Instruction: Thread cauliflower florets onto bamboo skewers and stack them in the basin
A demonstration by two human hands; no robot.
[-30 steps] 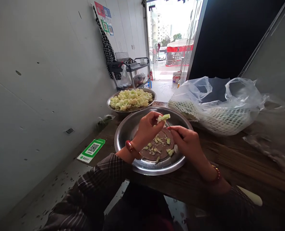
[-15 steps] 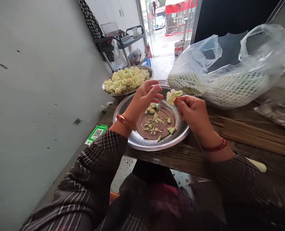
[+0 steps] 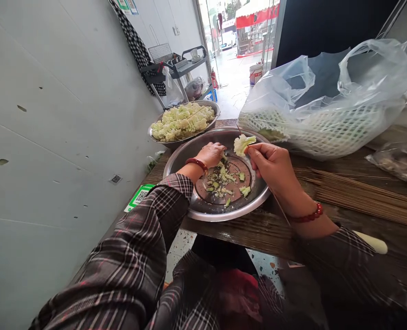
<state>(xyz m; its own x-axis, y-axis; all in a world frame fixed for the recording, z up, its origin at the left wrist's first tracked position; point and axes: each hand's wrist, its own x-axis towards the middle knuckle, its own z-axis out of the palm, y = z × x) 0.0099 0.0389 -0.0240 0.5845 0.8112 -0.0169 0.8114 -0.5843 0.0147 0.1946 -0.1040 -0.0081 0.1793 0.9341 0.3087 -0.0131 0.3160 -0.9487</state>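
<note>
My right hand [image 3: 272,169] pinches a thin wooden skewer with a cauliflower floret [image 3: 243,145] on it, held above the right side of a wide steel basin [image 3: 220,216]. The skewer's lower end runs down past the palm. Inside the basin, my left hand [image 3: 210,155] is closed, fingertips down, over another pale floret [image 3: 224,158], which it mostly hides. Cauliflower scraps [image 3: 224,176] and small green stem pieces [image 3: 245,190] lie scattered over the basin's bottom.
Behind stands a second steel bowl heaped with cauliflower florets [image 3: 182,120]. To the right are a plastic bag [image 3: 327,123] with net-wrapped contents, a bundle of skewers [image 3: 364,195] and a cream-coloured handle [image 3: 373,242]. A green QR card [image 3: 139,197] lies left, beside the wall.
My left hand has gone from open above the basin down into it, onto the floret there. The right hand still holds the skewered floret in nearly the same place. The view has tilted slightly.
</note>
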